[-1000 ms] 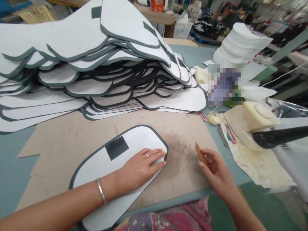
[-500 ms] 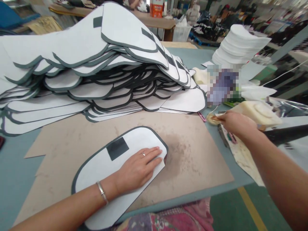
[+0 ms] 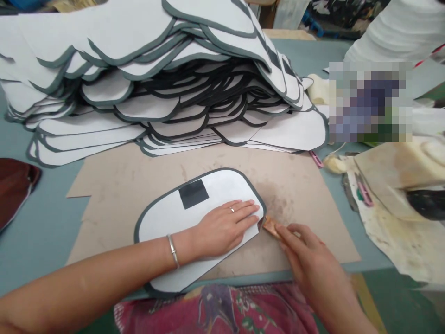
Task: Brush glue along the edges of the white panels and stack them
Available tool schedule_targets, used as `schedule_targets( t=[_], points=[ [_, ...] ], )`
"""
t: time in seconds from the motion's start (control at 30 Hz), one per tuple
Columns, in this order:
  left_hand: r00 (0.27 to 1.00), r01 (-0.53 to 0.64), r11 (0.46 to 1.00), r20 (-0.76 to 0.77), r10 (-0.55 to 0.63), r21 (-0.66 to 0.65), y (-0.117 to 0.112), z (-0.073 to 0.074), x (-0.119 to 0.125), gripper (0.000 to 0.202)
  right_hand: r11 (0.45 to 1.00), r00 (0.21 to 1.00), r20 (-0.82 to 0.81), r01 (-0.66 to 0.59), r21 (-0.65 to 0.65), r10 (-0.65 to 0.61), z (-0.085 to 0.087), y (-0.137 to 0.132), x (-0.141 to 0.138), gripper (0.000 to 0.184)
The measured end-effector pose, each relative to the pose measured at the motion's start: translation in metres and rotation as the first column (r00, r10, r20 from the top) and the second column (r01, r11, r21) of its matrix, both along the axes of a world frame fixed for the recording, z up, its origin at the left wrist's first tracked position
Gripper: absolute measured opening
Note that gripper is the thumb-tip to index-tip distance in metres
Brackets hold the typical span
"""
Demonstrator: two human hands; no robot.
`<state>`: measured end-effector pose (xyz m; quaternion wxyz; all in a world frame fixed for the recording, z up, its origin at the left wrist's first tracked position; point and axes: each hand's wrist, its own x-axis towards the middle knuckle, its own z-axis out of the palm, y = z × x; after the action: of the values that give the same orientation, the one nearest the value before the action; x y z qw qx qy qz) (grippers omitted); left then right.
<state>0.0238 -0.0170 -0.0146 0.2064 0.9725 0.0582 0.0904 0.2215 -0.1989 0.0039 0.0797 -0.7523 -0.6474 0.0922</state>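
A white panel [image 3: 174, 218] with a grey edge and a black square patch lies on a brown cardboard sheet [image 3: 121, 176]. My left hand [image 3: 222, 227] lies flat on the panel's right end, fingers stretched out, a ring on one finger. My right hand [image 3: 306, 260] pinches a small brown stick-like tool [image 3: 270, 226], whose tip touches the panel's right edge beside my left fingertips.
A tall heap of like white panels [image 3: 156, 79] fills the back of the grey table. Yellowish foam pieces [image 3: 392, 171] and a stained cloth [image 3: 399, 236] lie at the right. A dark red item [image 3: 14, 185] sits at the left edge. Red patterned fabric [image 3: 215, 311] is at the front.
My right hand reached out to the foam pieces at the right, then came back with the brown tool to the panel's edge. The left hand stayed pressed on the panel.
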Motion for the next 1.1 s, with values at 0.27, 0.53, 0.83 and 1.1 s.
schedule_targets(
  t=[0.27,0.53,0.83,1.1],
  points=[
    [0.998,0.024,1.0,-0.051,-0.023,0.006,-0.01,0.001,-0.004,0.047,1.0,0.983,0.182,-0.001,0.023,-0.003,0.003,-0.003,-0.023,0.06],
    [0.986,0.116,0.993,-0.119,-0.118,-0.024,-0.015,0.013,-0.021,0.052,0.993,0.976,0.185,-0.115,-0.02,0.117,0.011,-0.013,-0.025,0.07],
    [0.994,0.102,0.992,-0.02,-0.104,-0.073,-0.014,0.004,-0.018,0.047,0.966,0.95,0.181,-0.24,-0.093,0.253,0.016,0.005,0.003,0.073],
    [0.999,0.013,0.998,-0.029,-0.014,-0.057,-0.013,0.003,-0.019,0.043,0.928,0.902,0.229,-0.335,-0.166,0.366,0.022,0.023,0.022,0.065]
  ],
)
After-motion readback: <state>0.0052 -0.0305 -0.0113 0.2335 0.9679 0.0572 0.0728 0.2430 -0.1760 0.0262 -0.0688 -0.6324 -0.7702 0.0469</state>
